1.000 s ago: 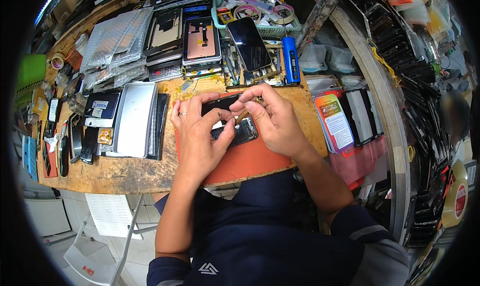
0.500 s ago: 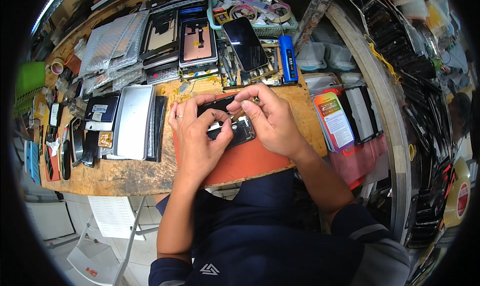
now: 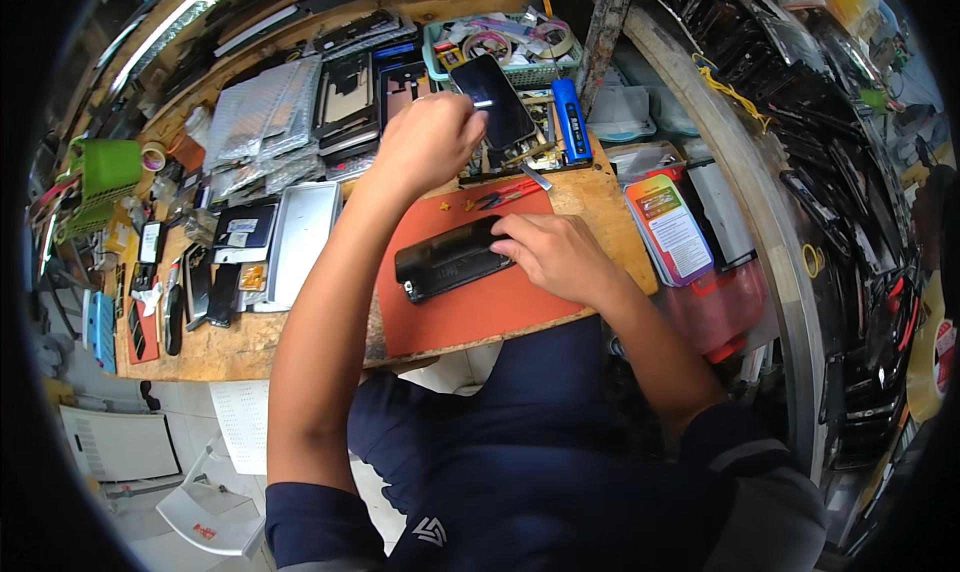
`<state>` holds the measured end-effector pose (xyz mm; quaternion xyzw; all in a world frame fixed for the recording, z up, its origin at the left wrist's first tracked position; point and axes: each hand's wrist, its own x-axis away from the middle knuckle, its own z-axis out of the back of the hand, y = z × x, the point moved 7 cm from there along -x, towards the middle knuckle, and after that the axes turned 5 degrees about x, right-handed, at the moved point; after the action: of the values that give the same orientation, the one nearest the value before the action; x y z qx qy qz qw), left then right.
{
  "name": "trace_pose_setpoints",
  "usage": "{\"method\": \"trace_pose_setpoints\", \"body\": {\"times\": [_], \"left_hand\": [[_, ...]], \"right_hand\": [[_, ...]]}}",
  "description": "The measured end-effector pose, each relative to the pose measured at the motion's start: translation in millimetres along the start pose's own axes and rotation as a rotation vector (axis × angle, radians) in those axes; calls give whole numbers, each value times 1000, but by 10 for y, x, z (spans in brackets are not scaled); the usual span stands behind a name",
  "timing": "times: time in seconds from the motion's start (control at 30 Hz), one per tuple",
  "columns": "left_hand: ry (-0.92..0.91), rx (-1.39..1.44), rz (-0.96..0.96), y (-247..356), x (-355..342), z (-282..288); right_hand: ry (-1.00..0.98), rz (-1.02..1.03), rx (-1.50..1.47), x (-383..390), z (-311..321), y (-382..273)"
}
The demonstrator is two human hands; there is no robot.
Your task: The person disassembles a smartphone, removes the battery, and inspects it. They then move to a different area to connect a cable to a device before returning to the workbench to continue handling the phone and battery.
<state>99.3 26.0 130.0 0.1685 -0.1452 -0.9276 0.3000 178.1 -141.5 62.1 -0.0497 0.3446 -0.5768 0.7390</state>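
A black phone (image 3: pixel 447 254) lies on a red mat (image 3: pixel 450 324) on the desk (image 3: pixel 225 347), its long axis running 8 to 2 o'clock. The nearer right hand (image 3: pixel 550 257) has bent fingers touching the phone's 2 o'clock end, grip unclear. The left hand (image 3: pixel 430 140) is apart, toward 12 o'clock, fingers curled, contents unclear.

A colourful card (image 3: pixel 655 194) bears a printed white label (image 3: pixel 682 250), the shirt (image 3: pixel 560 482) an emblem (image 3: pixel 430 531).
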Motion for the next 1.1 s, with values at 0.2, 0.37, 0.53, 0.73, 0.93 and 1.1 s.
{"method": "trace_pose_setpoints", "body": {"times": [0.2, 0.37, 0.53, 0.73, 0.93, 1.1], "left_hand": [[309, -185, -190, 573, 665, 420], [-40, 221, 194, 607, 2262, 142], [-152, -26, 382, 513, 3014, -382], [49, -121, 350, -144, 2638, -673], [266, 542, 304, -775, 2408, -240], [36, 90, 324, -697, 2168, 241]], "right_hand": [[1, -79, 211, 235, 159, 215], [40, -61, 395, -160, 151, 326], [75, 161, -11, -406, -210, -881], [-84, 391, -318, -329, -662, -2025], [-149, 397, -515, -965, -738, -2141], [-197, 146, -132, -1448, -977, -2040]]}}
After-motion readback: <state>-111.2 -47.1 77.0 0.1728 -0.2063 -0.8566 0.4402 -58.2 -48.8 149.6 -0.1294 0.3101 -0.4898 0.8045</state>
